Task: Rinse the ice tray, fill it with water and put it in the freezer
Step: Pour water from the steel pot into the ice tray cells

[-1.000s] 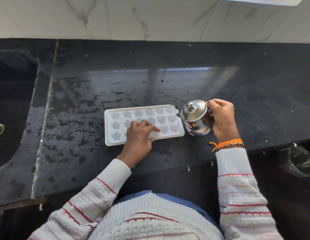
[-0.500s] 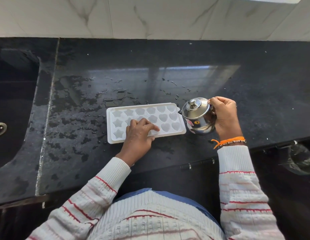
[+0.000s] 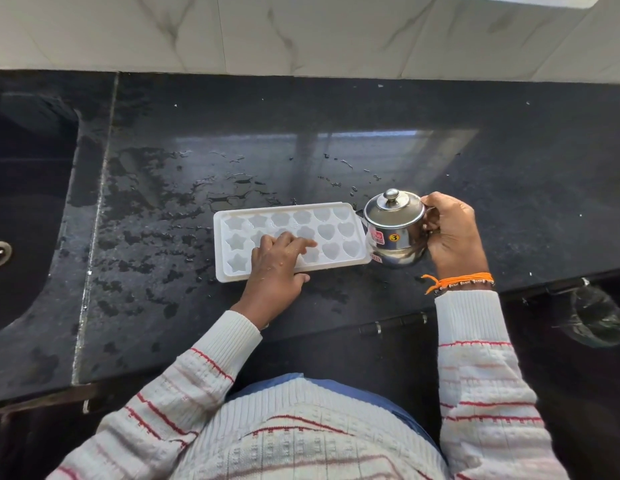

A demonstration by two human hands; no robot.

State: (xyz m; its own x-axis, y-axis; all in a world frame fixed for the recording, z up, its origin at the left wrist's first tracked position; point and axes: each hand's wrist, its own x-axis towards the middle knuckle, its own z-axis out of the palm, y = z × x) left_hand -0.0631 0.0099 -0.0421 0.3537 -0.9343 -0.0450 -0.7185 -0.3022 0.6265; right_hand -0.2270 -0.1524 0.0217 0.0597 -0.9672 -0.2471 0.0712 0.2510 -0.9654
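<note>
Lifted closer since a second ago, the small lidded steel pot (image 3: 395,230) gripped by the right hand (image 3: 452,233) sits at the right end of the white plastic ice tray (image 3: 336,233) (long axis left-right, on the wet black counter (image 3: 509,174)), the left hand (image 3: 279,261) pressing flat on the tray.

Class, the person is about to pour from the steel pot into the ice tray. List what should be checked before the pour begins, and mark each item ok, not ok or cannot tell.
1. Ice tray lies flat on the countertop, cavities up: ok.
2. Left hand rests on the tray to steady it: ok.
3. Right hand grips the steel pot firmly: ok.
4. Spout over the tray's right edge: ok.
5. Left fingers clear of the cavities: not ok, they cover some.
6. Water in the lidded pot: cannot tell.
</note>
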